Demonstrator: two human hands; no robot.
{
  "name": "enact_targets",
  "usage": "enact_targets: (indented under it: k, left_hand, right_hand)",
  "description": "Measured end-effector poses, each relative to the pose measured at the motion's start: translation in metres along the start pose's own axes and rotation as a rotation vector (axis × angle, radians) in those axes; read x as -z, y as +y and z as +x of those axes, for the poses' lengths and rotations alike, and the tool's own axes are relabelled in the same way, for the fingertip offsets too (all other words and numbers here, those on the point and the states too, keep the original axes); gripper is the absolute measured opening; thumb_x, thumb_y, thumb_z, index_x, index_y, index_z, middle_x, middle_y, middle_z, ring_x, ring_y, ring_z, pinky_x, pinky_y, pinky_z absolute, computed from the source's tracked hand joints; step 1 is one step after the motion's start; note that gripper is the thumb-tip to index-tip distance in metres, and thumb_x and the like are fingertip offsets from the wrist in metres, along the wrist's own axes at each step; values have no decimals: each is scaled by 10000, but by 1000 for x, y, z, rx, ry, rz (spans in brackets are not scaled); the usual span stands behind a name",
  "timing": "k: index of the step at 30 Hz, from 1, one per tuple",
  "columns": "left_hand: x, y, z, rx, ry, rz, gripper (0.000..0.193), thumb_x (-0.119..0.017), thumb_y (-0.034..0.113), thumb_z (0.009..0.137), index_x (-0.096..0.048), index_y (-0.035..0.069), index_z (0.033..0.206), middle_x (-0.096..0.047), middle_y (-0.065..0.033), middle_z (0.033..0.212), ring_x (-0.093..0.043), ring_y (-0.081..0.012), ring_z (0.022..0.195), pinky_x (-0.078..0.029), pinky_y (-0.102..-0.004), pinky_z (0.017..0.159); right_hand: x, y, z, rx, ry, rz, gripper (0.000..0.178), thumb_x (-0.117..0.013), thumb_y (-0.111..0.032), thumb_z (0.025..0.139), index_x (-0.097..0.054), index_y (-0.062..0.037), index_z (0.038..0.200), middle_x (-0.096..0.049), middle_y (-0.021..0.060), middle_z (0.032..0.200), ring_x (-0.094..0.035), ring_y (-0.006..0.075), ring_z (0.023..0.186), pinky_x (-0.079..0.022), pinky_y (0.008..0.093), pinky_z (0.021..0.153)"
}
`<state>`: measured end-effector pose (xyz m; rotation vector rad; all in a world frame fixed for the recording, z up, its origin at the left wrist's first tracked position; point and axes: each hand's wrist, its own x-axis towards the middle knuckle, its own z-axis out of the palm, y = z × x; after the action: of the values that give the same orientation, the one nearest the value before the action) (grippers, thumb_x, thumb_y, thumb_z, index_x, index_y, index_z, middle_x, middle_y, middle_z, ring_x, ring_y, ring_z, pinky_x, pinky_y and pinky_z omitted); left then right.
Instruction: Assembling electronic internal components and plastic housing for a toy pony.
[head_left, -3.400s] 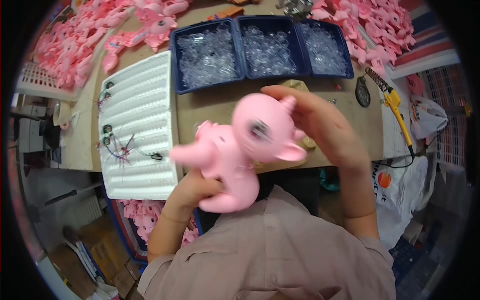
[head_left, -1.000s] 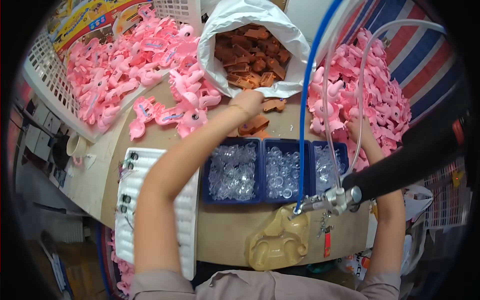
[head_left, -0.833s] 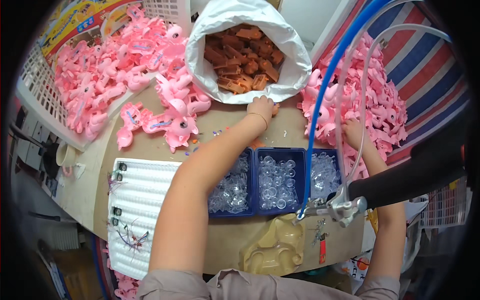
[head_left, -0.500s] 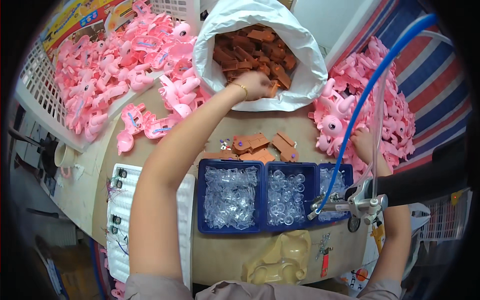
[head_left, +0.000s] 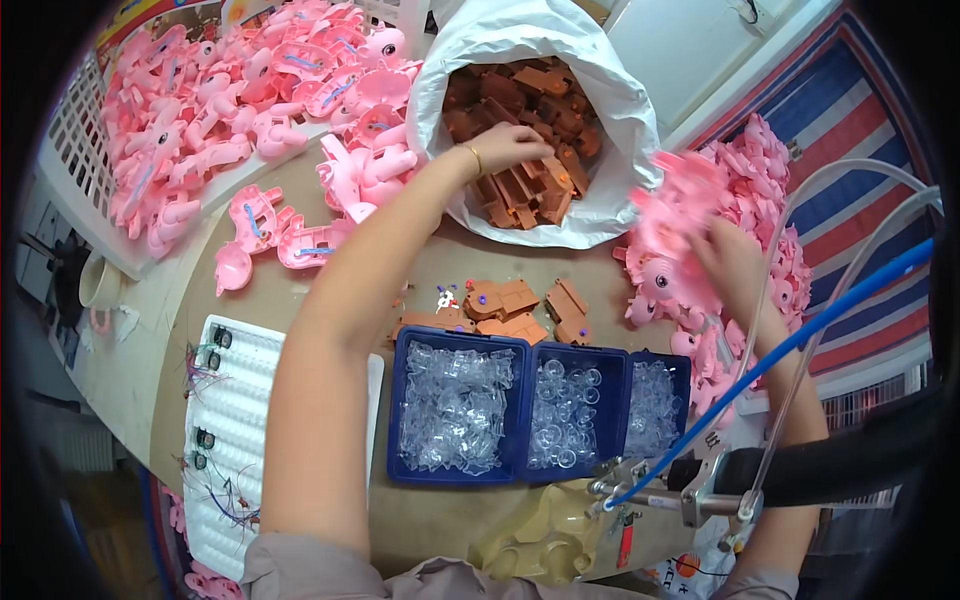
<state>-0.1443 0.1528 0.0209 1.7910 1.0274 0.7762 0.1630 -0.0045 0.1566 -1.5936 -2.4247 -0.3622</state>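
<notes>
My left hand [head_left: 508, 148] rests over brown plastic parts [head_left: 535, 195] in the mouth of a white sack [head_left: 440, 110]. Its fingers look loosely stretched, with nothing visibly gripped; the fingertips' undersides are hidden. At the right, my right hand [head_left: 728, 258] reaches into a heap of pink toy-animal shell halves [head_left: 788, 270]. A pink shell piece [head_left: 675, 195], smeared by motion, is at its fingers and appears held. Below the sack lie a few brown housings [head_left: 505, 300] with small purple bits, beside a small white-and-red piece [head_left: 445, 299].
Blue bins [head_left: 525, 400] hold clear plastic parts. A white ribbed tray [head_left: 240, 400] carries wired black components. Pink shells fill a white basket [head_left: 85, 130]. A clamped metal fixture [head_left: 690, 495] with a blue hose [head_left: 800, 335] crosses near my right forearm. A tan moulded form [head_left: 540, 545] sits in front.
My left hand has risen slightly and its fingers have loosened over the brown parts. The right hand has moved up and left, shifting pink shells. The view and the hose have shifted.
</notes>
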Motion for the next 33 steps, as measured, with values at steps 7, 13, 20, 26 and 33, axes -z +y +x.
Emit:
enact_targets:
  k: [7,13,20,26,33]
  left_hand:
    - [6,-33,2,485,717,163,403,-508,211,798,-616,-22,1109,-579,-219,1209,-566,-312,1129,-439,-349,965]
    - [-14,-44,15,531,650,173,936,-626,354,695,-167,-21,1419,-485,-243,1320,-534,-319,1177,-416,-344,997]
    - [-5,-75,15,202,600,-448,682,-519,518,856,-399,83,1367,-607,-133,1187,-604,-276,978,-434,-380,907]
    - [4,-67,3,372,789,-246,629,-420,575,868,-566,75,1220,-621,-162,1153,-620,-274,986,-454,-373,874]
    - [-43,-14,21,481,366,386,783,-426,636,769,-572,22,1232,-551,-188,1275,-527,-321,1185,-370,-400,1012]
  right_hand:
    - [-120,-45,148,347,392,-673,80,-574,-143,773,-619,-106,719,-622,52,693,-622,198,659,-475,367,533]
    - [-183,-14,160,312,110,-590,111,-572,-114,743,-673,-81,713,-663,101,729,-649,255,650,-489,414,576]
    - [-158,-15,155,340,-97,-325,116,-551,-121,780,-647,-65,814,-664,155,744,-661,321,701,-508,437,662]
    - [-120,-42,122,620,212,-392,81,-565,-138,784,-565,-64,750,-618,106,613,-626,279,586,-459,432,642]
    - [-176,11,142,340,112,-609,96,-594,-145,751,-639,-63,730,-637,139,635,-649,296,603,-491,428,575]
